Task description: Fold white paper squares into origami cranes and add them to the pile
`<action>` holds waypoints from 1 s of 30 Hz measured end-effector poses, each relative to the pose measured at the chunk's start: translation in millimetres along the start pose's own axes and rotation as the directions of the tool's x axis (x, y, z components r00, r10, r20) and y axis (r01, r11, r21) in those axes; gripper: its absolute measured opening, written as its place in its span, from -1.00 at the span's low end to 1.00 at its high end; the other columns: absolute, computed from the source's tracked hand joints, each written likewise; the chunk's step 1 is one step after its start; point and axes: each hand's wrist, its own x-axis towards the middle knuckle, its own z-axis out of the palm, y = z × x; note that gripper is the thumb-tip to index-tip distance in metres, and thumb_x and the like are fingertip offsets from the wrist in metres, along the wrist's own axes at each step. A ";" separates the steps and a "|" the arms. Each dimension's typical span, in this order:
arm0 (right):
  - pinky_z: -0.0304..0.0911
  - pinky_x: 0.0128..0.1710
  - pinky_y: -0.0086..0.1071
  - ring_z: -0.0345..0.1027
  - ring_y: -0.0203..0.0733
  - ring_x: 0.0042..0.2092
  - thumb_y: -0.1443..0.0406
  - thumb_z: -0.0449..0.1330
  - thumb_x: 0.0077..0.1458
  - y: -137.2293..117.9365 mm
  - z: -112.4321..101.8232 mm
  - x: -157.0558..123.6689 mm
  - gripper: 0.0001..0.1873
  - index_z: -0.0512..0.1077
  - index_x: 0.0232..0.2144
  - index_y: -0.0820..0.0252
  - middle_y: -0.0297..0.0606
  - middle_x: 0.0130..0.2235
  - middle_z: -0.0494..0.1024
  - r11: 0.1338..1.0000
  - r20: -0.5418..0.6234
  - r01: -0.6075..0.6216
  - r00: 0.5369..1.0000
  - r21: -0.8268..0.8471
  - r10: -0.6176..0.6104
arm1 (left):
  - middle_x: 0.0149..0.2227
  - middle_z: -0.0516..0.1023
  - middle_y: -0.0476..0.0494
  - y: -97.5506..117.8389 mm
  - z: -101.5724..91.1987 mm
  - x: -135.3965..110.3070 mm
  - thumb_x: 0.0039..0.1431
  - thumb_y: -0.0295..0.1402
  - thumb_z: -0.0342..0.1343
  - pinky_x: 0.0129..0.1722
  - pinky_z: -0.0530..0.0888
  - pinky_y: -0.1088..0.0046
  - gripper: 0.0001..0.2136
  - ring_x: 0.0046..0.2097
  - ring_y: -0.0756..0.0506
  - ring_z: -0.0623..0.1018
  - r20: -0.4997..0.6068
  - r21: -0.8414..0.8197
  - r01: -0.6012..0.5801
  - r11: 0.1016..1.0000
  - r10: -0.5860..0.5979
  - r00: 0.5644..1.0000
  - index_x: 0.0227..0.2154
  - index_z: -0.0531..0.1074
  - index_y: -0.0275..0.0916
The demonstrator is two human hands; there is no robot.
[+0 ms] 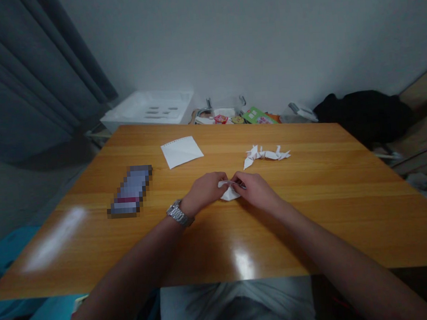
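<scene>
Left hand (pixel 204 192), right hand (pixel 256 191) pinch paper (pixel 230 194) — white tray (pixel 147 108) beyond

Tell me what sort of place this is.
Probably a room in someone's home, perhaps a study or bedroom: a wooden table, a long grey curtain, and assorted packets along the wall.

Note that your left hand (pixel 203 192) and right hand (pixel 255 191) hide most of the white paper (pixel 230 193), the object (pixel 130 191) at left is pixelated, and the distant clutter (pixel 225 117) is too small to identify.
</scene>
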 end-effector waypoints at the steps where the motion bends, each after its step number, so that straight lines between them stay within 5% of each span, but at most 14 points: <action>1: 0.16 -0.33 -0.41 0.47 -0.18 -0.31 0.35 0.19 0.28 0.6 1.0 0.1 -0.91 0.51 -0.27 0.19 -0.21 -0.31 0.64 1.000 0.001 -0.001 1.000 0.016 0.001 | -0.19 0.65 -0.17 -2.9 1.1 0.5 0.29 -0.21 0.06 -0.28 0.38 0.38 -0.77 -0.18 -0.19 0.60 0.008 -0.030 0.005 1.000 -0.005 1.000 -0.19 0.55 -0.19; 9: 0.25 -0.24 -0.39 0.50 -0.18 -0.24 0.35 0.18 0.25 1.8 1.9 -1.2 -0.91 0.50 -0.21 0.17 -0.23 -0.27 0.64 0.980 -0.049 0.001 0.999 0.197 0.009 | -0.23 0.63 -0.14 -15.9 9.8 -2.0 0.23 -0.32 0.11 -0.25 0.46 0.42 -0.86 -0.22 -0.11 0.60 -0.063 -0.353 -0.070 0.933 0.051 0.997 -0.21 0.47 -0.23; 14: 0.29 -0.21 -0.36 0.48 -0.17 -0.23 0.33 0.19 0.21 12.2 2.9 -4.8 -0.89 0.49 -0.20 0.16 -0.25 -0.25 0.62 0.948 -0.039 0.011 0.999 0.318 0.002 | -0.19 0.63 -0.12 -17.1 17.3 -10.1 0.23 -0.35 0.14 -0.22 0.53 0.45 -0.80 -0.19 -0.06 0.62 -0.014 -0.681 -0.086 0.727 0.104 0.994 -0.10 0.38 -0.22; 25: 0.34 -0.14 -0.31 0.48 -0.17 -0.17 0.15 0.26 0.20 19.4 6.4 -12.4 -0.77 0.44 -0.18 0.16 -0.24 -0.19 0.59 0.831 -0.006 0.003 1.000 0.556 0.000 | -0.19 0.65 -0.09 -10.8 7.5 -20.7 0.16 -0.46 0.11 -0.10 0.53 0.41 -0.80 -0.16 -0.08 0.62 -0.104 -0.544 -0.119 0.831 0.074 0.992 -0.16 0.53 -0.24; 30: 0.37 -0.15 -0.31 0.49 -0.17 -0.18 0.13 0.26 0.21 23.2 10.9 -12.2 -0.75 0.44 -0.15 0.15 -0.24 -0.19 0.59 0.789 -0.038 -0.014 0.998 0.614 0.047 | -0.15 0.65 -0.13 -5.4 6.3 -24.6 0.21 -0.21 0.23 -0.11 0.55 0.39 -0.75 -0.12 -0.12 0.63 -0.085 -0.583 -0.095 0.807 0.055 0.995 -0.13 0.52 -0.24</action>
